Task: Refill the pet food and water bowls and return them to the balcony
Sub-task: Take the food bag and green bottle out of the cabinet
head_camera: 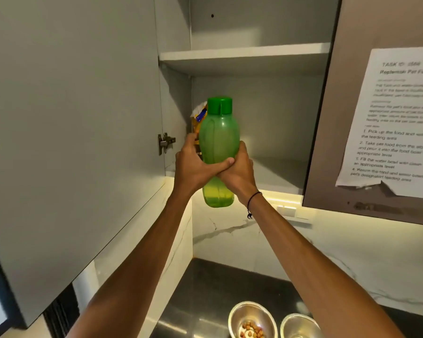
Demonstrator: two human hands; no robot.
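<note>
Holding the green water bottle [219, 147] upright before the open cabinet's lower shelf [274, 176], left hand [193, 167] and right hand [239, 172] wrap its lower body, cap upward, with both steel bowls on the counter's near edge.

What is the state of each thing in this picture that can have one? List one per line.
Green bottle: capped, upright, gripped by left hand and right hand.
Cabinet door: open.
Left bowl: holds kibble.
Right bowl: contents unclear.
Food bag: on lower shelf.
</note>
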